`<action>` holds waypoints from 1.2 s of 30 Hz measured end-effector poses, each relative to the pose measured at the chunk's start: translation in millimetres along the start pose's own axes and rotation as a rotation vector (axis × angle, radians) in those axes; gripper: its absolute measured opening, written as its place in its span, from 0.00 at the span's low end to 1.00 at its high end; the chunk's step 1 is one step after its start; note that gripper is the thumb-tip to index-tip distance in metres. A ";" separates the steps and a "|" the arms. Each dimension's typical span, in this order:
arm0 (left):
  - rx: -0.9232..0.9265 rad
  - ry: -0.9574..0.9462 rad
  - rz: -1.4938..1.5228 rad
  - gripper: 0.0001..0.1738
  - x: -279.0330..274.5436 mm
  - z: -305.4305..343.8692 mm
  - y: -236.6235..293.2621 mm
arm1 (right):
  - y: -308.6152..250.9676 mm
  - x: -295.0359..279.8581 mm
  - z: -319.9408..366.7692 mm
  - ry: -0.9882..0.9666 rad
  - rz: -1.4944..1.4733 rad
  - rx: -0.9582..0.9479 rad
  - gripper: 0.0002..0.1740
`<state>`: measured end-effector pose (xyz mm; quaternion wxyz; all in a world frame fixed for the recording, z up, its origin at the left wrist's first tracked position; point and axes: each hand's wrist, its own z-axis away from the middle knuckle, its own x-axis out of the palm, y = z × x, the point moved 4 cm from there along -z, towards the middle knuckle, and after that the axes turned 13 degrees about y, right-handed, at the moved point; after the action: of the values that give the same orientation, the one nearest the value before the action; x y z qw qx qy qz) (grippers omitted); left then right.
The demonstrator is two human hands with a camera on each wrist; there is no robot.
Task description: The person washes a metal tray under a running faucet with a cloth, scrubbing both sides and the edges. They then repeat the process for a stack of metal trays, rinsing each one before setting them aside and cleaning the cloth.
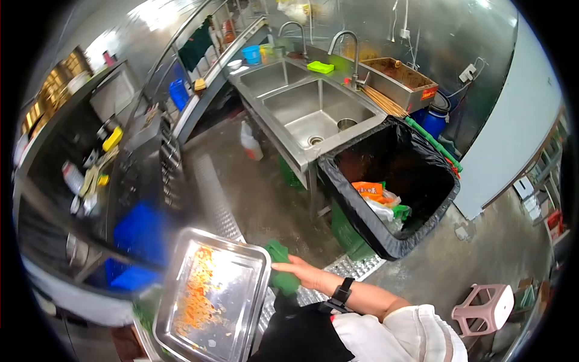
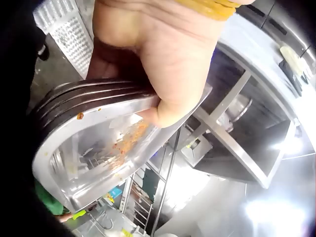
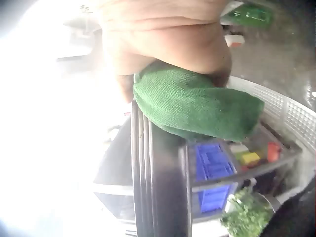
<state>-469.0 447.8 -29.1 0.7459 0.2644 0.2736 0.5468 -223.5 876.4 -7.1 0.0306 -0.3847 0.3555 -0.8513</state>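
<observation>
Several stacked metal trays (image 1: 232,301) (image 2: 74,126) tilt in front of the body, the top one smeared with orange food scraps (image 1: 198,295) (image 2: 129,143). My left hand (image 2: 163,59) grips the stack's edge, thumb over the rim; the head view does not show it. My right hand (image 1: 301,273) (image 3: 163,44) holds a green cloth (image 1: 280,268) (image 3: 192,101) against the opposite edge of the stack, the thumb on the rim side.
A bin lined with a black bag (image 1: 416,241) holds wrappers, beside a double sink (image 1: 289,134). Blue crates (image 1: 136,241) stand at the left, a pink stool (image 1: 473,314) at the lower right. A perforated metal strip (image 1: 211,193) crosses the wet floor.
</observation>
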 end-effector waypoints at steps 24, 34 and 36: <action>0.250 -0.776 -0.226 0.34 777.3 -170.2 455.1 | -421.7 -99.5 -324.9 0.760 -0.337 -0.420 0.23; 0.184 -1.121 -0.701 0.32 1062.7 -179.4 515.8 | -410.1 -156.3 -381.2 1.227 -0.667 -0.517 0.19; 0.134 -1.393 -0.794 0.32 1118.8 -155.1 509.0 | -398.2 -164.1 -385.7 1.336 -0.703 -0.571 0.19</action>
<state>-636.4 1670.4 80.5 0.8664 0.4718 -0.1488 -0.0675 -281.1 1450.9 -34.8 -0.5573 0.1234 0.3606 -0.7377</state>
